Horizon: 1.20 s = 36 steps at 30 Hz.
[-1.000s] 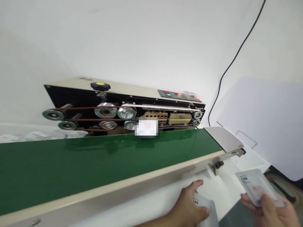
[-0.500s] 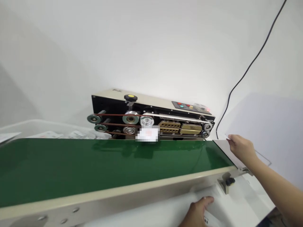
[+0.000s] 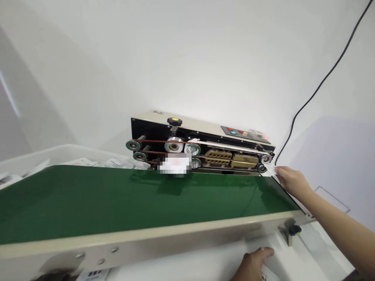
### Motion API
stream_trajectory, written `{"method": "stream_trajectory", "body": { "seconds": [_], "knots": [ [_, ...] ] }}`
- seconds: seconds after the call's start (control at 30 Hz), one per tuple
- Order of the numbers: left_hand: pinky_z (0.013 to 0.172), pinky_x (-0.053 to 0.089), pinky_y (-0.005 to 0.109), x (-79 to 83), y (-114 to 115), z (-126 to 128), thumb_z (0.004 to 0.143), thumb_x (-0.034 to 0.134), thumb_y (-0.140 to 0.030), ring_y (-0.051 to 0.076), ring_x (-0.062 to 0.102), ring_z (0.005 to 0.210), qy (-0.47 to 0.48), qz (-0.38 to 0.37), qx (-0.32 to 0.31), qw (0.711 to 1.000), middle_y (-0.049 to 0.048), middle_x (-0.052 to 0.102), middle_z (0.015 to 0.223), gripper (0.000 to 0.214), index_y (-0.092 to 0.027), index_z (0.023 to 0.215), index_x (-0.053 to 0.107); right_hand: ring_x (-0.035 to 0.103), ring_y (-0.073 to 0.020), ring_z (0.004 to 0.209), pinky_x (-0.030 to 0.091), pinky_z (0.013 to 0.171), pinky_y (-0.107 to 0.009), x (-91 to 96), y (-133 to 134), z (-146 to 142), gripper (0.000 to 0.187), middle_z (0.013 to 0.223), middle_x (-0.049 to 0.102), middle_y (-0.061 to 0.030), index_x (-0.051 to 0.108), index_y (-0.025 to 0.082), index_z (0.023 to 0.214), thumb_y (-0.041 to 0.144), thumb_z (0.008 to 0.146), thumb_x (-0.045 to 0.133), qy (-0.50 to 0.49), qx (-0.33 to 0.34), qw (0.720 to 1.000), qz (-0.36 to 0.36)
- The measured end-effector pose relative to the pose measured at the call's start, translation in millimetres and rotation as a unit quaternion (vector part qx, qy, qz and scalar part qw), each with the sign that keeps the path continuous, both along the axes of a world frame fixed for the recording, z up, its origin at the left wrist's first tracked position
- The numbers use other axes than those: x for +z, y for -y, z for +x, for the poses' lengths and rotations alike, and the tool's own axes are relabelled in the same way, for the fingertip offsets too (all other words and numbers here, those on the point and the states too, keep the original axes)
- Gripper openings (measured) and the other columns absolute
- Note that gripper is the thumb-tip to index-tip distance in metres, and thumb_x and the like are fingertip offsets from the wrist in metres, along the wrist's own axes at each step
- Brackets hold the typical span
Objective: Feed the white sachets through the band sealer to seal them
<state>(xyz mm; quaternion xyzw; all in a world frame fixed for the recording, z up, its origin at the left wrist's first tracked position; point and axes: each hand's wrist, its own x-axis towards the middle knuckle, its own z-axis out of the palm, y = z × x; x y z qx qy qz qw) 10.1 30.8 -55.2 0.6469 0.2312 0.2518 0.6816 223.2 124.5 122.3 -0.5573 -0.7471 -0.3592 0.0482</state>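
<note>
At the right end of a band sealer [image 3: 202,134], my right hand [image 3: 293,181] pinches a small white packet [image 3: 271,169]. The packet's left edge is at the sealer's right-hand rollers [image 3: 263,163]. A green conveyor belt [image 3: 146,203] runs along the sealer's front. Another small white packet [image 3: 175,164], blurred out, sits upright at the left-middle rollers, above the belt. Below the belt's front rail, my left hand [image 3: 252,265] is partly cut off by the lower edge. One finger stretches to the right over a printed white packet [image 3: 269,274], which the hand appears to hold.
A white bin [image 3: 67,150] with several printed packets stands behind the belt's left end. The cream front rail [image 3: 175,232] carries bolts and a black knob [image 3: 294,230]. A black cable [image 3: 325,80] hangs along the wall. A printed packet [image 3: 93,274] shows below the rail.
My right hand has brought its packet left to the sealer's right-hand rollers. The packet at the middle rollers has moved left along the sealer. The whole view has shifted slightly.
</note>
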Motion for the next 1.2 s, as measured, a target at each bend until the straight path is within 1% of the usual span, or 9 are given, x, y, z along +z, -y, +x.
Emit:
{"method": "stream_trajectory", "body": {
  "seconds": [0.2, 0.5, 0.6, 0.73, 0.8, 0.87, 1.0, 1.07, 1.2],
  "knots": [
    [0.066, 0.041, 0.028, 2.2, 1, 0, 0.042, 0.076, -0.022, 0.013, 0.049, 0.063, -0.032, -0.011, 0.018, 0.999, 0.0002, 0.057, 0.077, 0.078, -0.022, 0.118, 0.059, 0.063, -0.0198, 0.078, 0.046, 0.061, -0.026, -0.3, -3, -5, 0.024, 0.098, 0.067, -0.0097, 0.064, 0.017, 0.092, 0.021, 0.083, 0.043, -0.04, 0.042, 0.998, -0.019],
    [0.054, 0.037, 0.025, 23.4, 5, -6, 0.045, 0.074, -0.017, 0.012, 0.046, 0.057, -0.067, -0.034, 0.003, 0.997, -0.0039, 0.051, 0.064, 0.082, -0.019, 0.124, 0.053, 0.061, -0.0225, 0.091, 0.048, 0.072, -0.032, -1.1, 4, -24, 0.028, 0.105, 0.063, -0.0102, 0.057, 0.019, 0.104, 0.02, 0.078, 0.047, -0.106, 0.062, 0.991, -0.05],
    [0.053, 0.039, 0.024, 26.0, 8, -8, 0.045, 0.071, -0.014, 0.012, 0.049, 0.057, -0.067, -0.045, 0.007, 0.997, -0.0018, 0.055, 0.068, 0.081, -0.018, 0.124, 0.053, 0.06, -0.0241, 0.095, 0.049, 0.072, -0.034, 4.2, 34, -38, 0.033, 0.112, 0.06, -0.0107, 0.054, 0.019, 0.111, 0.028, 0.079, 0.049, -0.134, 0.071, 0.988, 0.0],
    [0.05, 0.041, 0.022, 32.1, 16, -9, 0.047, 0.068, -0.011, 0.011, 0.052, 0.057, -0.053, -0.104, 0.025, 0.993, 0.004, 0.06, 0.085, 0.081, -0.017, 0.126, 0.05, 0.063, -0.0215, 0.069, 0.05, 0.057, -0.033, -13.5, 108, -57, 0.029, 0.084, 0.066, -0.0087, 0.057, 0.021, 0.098, 0.041, 0.078, 0.052, -0.284, 0.023, 0.952, 0.108],
    [0.046, 0.04, 0.021, 35.9, 19, -9, 0.049, 0.068, -0.01, 0.011, 0.051, 0.054, -0.052, -0.14, 0.024, 0.988, 0.004, 0.06, 0.085, 0.084, -0.017, 0.129, 0.046, 0.061, -0.0209, 0.063, 0.05, 0.056, -0.033, -38.4, 147, -64, 0.029, 0.077, 0.066, -0.0069, 0.058, 0.023, 0.094, 0.045, 0.075, 0.055, -0.401, -0.047, 0.91, 0.097],
    [0.045, 0.04, 0.021, 39.4, 21, -9, 0.051, 0.067, -0.01, 0.01, 0.05, 0.053, -0.049, -0.15, 0.024, 0.987, 0.002, 0.059, 0.081, 0.083, -0.017, 0.13, 0.043, 0.062, -0.0214, 0.064, 0.05, 0.055, -0.033, -68.4, 178, -70, 0.035, 0.081, 0.067, -0.0083, 0.058, 0.023, 0.093, 0.05, 0.07, 0.058, -0.537, -0.121, 0.834, 0.05],
    [0.046, 0.043, 0.02, 43.3, 22, -9, 0.058, 0.066, -0.013, 0.01, 0.051, 0.054, -0.033, -0.154, 0.029, 0.987, -0.0011, 0.058, 0.075, 0.077, -0.015, 0.13, 0.04, 0.056, -0.0178, 0.055, 0.046, 0.049, -0.03, -114.3, 206, -81, 0.045, 0.072, 0.065, -0.0066, 0.06, 0.018, 0.083, 0.055, 0.057, 0.066, -0.759, -0.204, 0.608, -0.107],
    [0.042, 0.042, 0.02, 43.8, 22, -8, 0.06, 0.067, -0.014, 0.009, 0.049, 0.049, -0.042, -0.148, 0.025, 0.988, -0.0025, 0.056, 0.071, 0.075, -0.015, 0.13, 0.039, 0.05, -0.0131, 0.049, 0.04, 0.045, -0.026, -123.2, 206, -88, 0.043, 0.061, 0.059, -0.0017, 0.061, 0.017, 0.078, 0.053, 0.057, 0.069, -0.816, -0.193, 0.522, -0.155],
    [0.038, 0.042, 0.02, 44.1, 22, -8, 0.063, 0.067, -0.015, 0.008, 0.045, 0.042, -0.053, -0.148, 0.012, 0.988, -0.0061, 0.051, 0.063, 0.073, -0.017, 0.131, 0.039, 0.045, -0.01, 0.047, 0.034, 0.046, -0.023, -124.1, 197, -95, 0.039, 0.054, 0.056, 0.0012, 0.058, 0.016, 0.064, 0.048, 0.053, 0.076, -0.871, -0.154, 0.428, -0.185]
  ]
}}
